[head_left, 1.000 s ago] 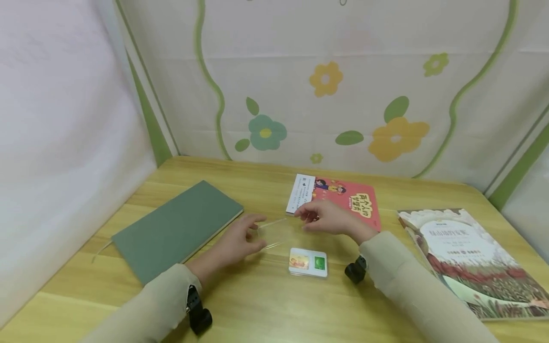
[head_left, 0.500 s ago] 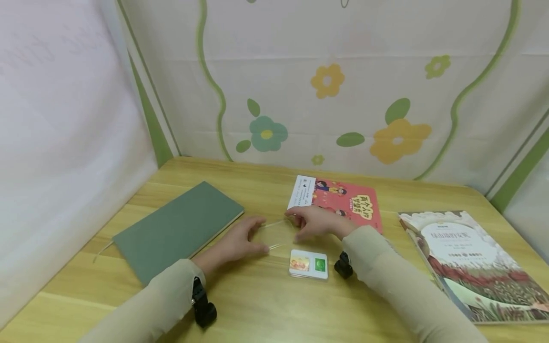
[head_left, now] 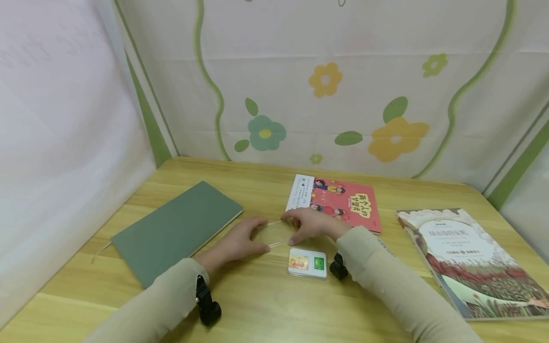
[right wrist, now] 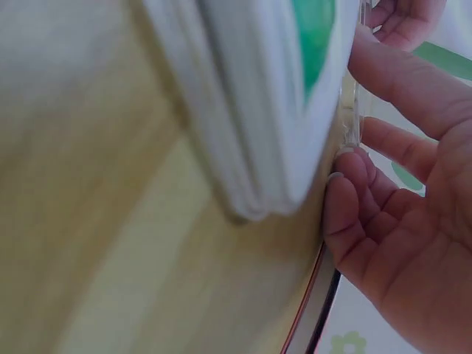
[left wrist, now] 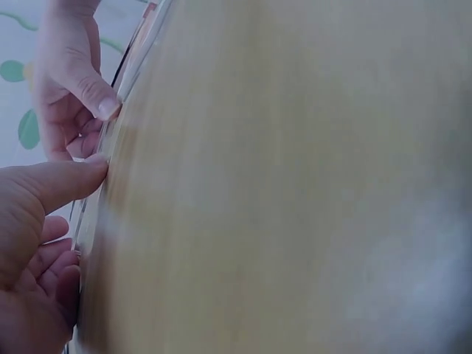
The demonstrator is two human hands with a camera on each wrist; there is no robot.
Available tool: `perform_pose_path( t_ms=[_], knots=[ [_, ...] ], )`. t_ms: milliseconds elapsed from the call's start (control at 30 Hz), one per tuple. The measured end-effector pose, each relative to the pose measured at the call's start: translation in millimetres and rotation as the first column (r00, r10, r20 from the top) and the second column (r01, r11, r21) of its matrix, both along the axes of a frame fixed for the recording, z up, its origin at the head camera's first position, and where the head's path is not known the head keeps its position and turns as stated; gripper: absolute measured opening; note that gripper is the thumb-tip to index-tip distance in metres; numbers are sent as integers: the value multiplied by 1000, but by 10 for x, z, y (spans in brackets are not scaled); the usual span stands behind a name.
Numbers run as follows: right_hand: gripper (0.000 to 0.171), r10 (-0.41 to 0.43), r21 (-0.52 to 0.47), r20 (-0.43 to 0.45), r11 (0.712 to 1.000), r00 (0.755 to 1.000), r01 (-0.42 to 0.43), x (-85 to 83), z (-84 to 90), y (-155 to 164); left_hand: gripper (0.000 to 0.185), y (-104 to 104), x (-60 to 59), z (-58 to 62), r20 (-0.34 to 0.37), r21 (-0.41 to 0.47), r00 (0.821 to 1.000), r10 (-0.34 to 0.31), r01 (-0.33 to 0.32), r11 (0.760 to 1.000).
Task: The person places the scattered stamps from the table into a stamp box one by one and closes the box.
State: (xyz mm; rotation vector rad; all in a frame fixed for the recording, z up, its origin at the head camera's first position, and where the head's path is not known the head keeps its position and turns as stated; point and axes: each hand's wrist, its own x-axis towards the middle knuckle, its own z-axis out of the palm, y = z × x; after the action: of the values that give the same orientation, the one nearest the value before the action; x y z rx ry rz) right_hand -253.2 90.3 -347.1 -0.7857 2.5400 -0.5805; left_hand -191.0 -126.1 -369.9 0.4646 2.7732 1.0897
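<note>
The right hand [head_left: 310, 225] has come down, its fingertips now pinching the clear plastic card sleeve [head_left: 274, 233] on the wooden table [head_left: 266, 305]; the left hand [head_left: 240, 243] is gripping the opposite edge, so both should be keeping it flat and steady beside the white card stack [head_left: 307, 262]

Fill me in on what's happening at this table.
A person has both hands on a clear plastic case lying on the wooden table. The left hand holds its left end and the right hand its right end. A small stack of cards lies just in front. A green notebook and two books lie around.
</note>
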Motion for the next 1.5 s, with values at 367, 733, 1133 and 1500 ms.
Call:
perform_pose_path(
  t_ms=[367,733,1133,1500],
  knots=[
    [58,-26,-17,0,1000,1000,26,82,23,48,60,68,37,-40,-40,29,999,17,-16,999],
    [63,-11,-104,-27,995,1000,8,156,67,152,61,115,65,-33,-40,97,998,38,-34,995],
    [62,-88,-201,-43,977,995,78,381,88,367,59,219,152,28,-79,175,997,-24,37,984],
    [64,-210,-207,-45,958,977,197,631,172,466,57,306,224,74,-87,231,992,-91,109,967]
  ],
)
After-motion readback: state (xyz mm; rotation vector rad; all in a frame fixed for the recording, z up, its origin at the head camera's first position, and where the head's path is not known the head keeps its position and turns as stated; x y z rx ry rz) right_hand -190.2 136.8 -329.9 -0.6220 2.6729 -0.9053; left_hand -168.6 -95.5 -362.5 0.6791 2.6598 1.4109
